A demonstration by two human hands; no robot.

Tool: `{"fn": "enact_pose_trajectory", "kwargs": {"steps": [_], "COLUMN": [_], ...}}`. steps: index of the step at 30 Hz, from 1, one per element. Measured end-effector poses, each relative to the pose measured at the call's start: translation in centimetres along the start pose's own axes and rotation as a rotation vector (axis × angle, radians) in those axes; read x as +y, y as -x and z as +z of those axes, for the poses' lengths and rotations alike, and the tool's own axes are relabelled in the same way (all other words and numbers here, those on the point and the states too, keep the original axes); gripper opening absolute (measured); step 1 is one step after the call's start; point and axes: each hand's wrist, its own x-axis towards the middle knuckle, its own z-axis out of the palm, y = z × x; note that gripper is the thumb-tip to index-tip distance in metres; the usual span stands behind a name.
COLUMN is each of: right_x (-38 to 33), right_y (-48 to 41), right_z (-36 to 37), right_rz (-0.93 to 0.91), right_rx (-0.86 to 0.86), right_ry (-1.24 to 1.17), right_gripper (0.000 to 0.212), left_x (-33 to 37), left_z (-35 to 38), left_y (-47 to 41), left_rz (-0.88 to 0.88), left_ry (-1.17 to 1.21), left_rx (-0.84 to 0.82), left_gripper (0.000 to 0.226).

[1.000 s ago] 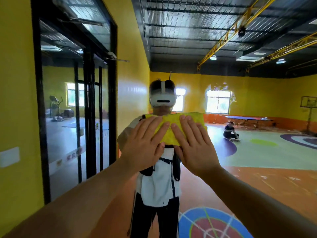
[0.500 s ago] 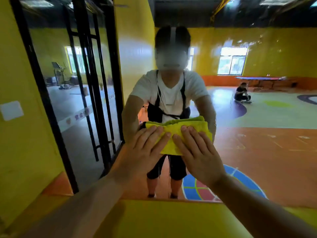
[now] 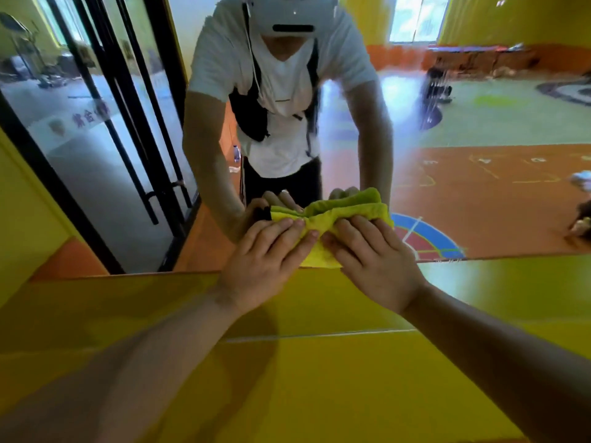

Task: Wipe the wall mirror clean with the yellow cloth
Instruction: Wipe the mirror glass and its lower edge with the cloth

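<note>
Person leans toward the wall mirror (image 3: 479, 187), both hands pressing the yellow cloth (image 3: 319, 254) against the glass just above its bottom edge. Left hand (image 3: 265, 260) lies on the cloth's left part and right hand (image 3: 374, 260) on its right. Fingers are fairly straight and spread, not gripping. The bunched cloth shows between the two hands and past the fingertips. Yellow wall (image 3: 319, 378) runs below the mirror.

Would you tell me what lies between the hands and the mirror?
Head view: the yellow cloth, pressed against the mirror by left hand and right hand.
</note>
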Motion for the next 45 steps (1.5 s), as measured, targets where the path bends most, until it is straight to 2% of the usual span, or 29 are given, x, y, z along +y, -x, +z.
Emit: {"fn": "enact_pose_trajectory", "kwargs": {"steps": [4,11,17,19,24,28,35,41,45], "right_x": [-3.6,-10.3,-14.4,-14.9,-14.4,-13.1,-9.8,-6.5,-2.0], "right_y": [4.8,12.8,17.1,17.6,17.9,19.7,22.5,18.7,13.4], "right_z": [2.2,6.4,8.5,9.0,9.3,8.9,7.2,5.2,2.5], "right_rz": [-0.002,-0.031,-0.083,-0.078,-0.098,-0.046,0.062,0.075,0.039], "right_rx": [-0.038,-0.118,-0.203,-0.197,-0.163,-0.167,-0.212,-0.173,-0.119], "right_ry": [-0.058,-0.151,-0.214,-0.207,-0.218,-0.204,-0.213,-0.204,-0.182], "right_gripper": [0.023,0.016,0.031,0.031,0.024,0.028,0.022,0.013,0.015], "left_x": [4.0,9.8,14.0,14.5,15.6,17.7,21.6,18.3,14.3], "left_z": [2.1,4.7,5.5,5.6,5.6,5.9,7.8,5.9,3.9], "left_y": [4.8,13.3,17.8,18.3,17.9,16.3,13.1,8.9,3.7], "left_rz": [-0.005,0.054,0.053,0.031,-0.044,-0.114,-0.131,-0.098,-0.085], "left_ry": [0.070,0.173,0.240,0.230,0.174,0.175,0.189,0.177,0.151], "left_rx": [-0.011,-0.143,-0.289,-0.287,-0.307,-0.307,-0.272,-0.277,-0.228], "left_gripper": [0.035,0.026,0.022,0.021,0.010,0.015,0.011,0.014,0.014]}}
